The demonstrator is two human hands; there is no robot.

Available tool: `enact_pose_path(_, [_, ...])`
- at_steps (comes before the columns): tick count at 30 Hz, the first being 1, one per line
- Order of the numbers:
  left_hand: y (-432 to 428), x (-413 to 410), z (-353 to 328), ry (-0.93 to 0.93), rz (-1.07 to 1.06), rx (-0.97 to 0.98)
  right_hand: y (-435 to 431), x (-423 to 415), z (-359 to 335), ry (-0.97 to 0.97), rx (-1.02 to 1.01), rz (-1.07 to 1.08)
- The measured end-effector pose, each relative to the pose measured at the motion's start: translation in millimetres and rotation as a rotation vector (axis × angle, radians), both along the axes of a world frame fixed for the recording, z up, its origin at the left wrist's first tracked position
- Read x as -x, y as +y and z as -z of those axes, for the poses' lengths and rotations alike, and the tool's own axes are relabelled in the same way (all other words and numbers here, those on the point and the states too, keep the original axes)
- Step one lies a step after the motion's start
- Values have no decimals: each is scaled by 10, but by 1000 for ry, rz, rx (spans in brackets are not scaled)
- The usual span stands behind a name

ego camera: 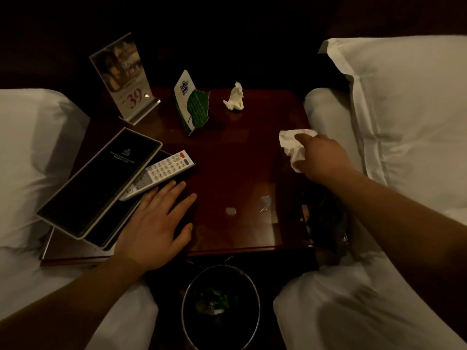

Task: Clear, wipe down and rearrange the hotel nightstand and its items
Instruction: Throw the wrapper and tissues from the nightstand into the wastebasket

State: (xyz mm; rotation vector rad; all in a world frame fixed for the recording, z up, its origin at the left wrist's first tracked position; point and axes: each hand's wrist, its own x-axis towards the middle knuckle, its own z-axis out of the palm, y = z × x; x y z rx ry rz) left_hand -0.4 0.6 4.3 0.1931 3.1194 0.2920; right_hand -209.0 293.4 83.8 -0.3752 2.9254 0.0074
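Observation:
The dark red wooden nightstand [235, 157] fills the middle of the view. My right hand [322, 157] is closed around a white tissue [290, 144] at the nightstand's right edge. My left hand [154, 223] lies flat with fingers spread on the front left of the top, touching a white remote [164, 170]. A black folder with a pale border [101, 180] leans across the remote and another dark folder beneath. A crumpled tissue [235, 97] lies at the back. A green leaf card [193, 107] and an acrylic sign stand marked 39 [121, 74] stand at the back left.
A round bin [221, 306] with rubbish inside stands on the floor in front of the nightstand. White beds with pillows [404, 102] flank it on both sides. Two small pale scraps [265, 202] lie on the front right of the top.

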Motion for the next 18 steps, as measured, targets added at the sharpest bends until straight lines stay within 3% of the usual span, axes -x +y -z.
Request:
enact_pose_path(7, [13,-9,-14,-5,-11,-11,-124,35,92,-148,102,115])
enact_pose_path(11, [22,-5,-38,-15,-12,-10,-152,-214,-6,127,401,1])
enact_pose_path(18, [16,-11,-28,-14,-11,11,-376,-885,-348,126,966,-76])
